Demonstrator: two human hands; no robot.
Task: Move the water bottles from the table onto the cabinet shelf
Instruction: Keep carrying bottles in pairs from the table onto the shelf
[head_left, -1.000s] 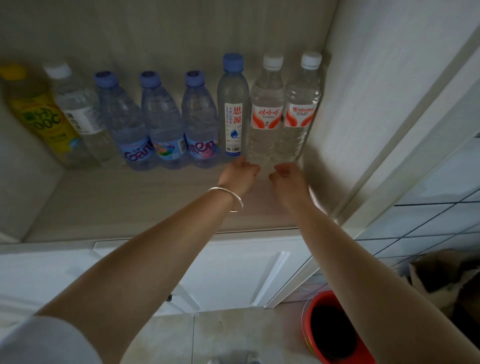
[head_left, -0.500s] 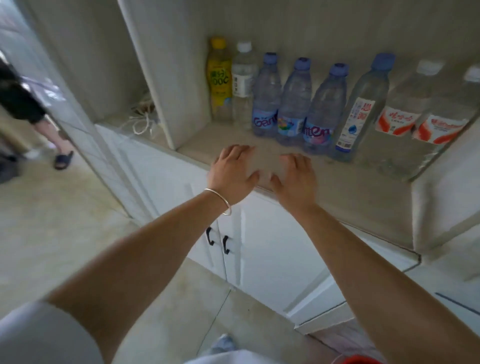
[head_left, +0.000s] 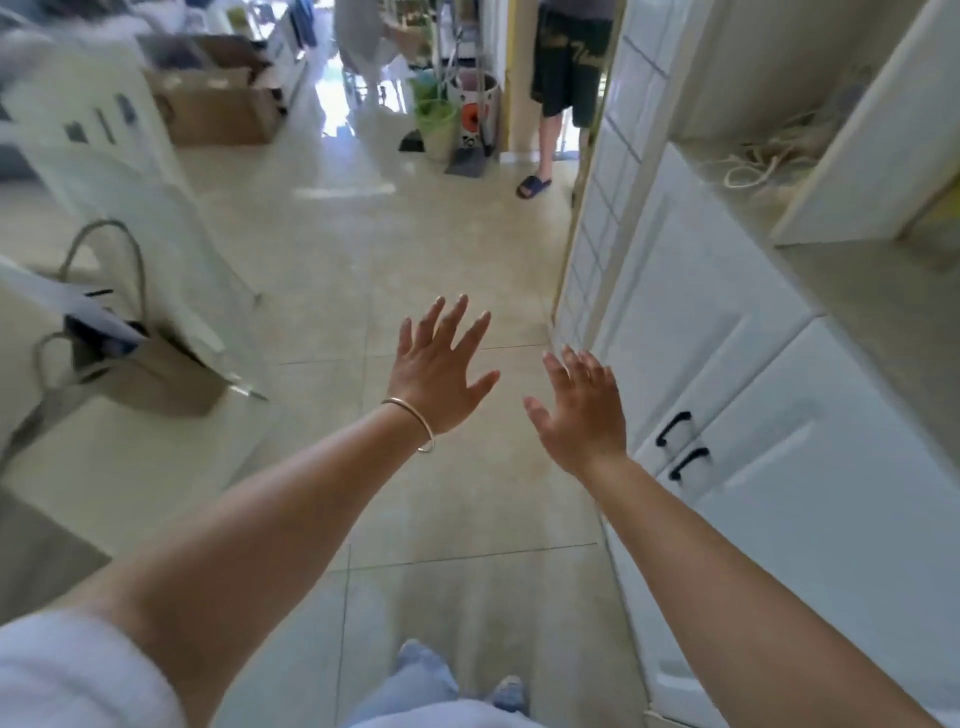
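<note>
My left hand (head_left: 441, 366), with a thin bracelet at the wrist, is stretched out over the tiled floor with its fingers spread and nothing in it. My right hand (head_left: 584, 410) is beside it, also spread and empty, just left of the white cabinet (head_left: 810, 462). The cabinet shelf (head_left: 883, 306) runs along the right edge. A yellow bottle (head_left: 940, 218) barely shows at the right edge behind a white divider. No other water bottle is in view. A glass table (head_left: 171, 291) stands at the left.
A tan bag (head_left: 150, 364) with handles sits by the glass table. A coiled cord (head_left: 753, 166) lies in the cabinet's left compartment. Another person (head_left: 561, 88) in dark shorts and a sandal stands at the far doorway. Cardboard boxes (head_left: 218, 109) and plant pots (head_left: 441, 119) are beyond.
The view has swung left, away from the row of bottles on the shelf toward the floor and the room. Both hands left the shelf edge and now hang spread over the floor.
</note>
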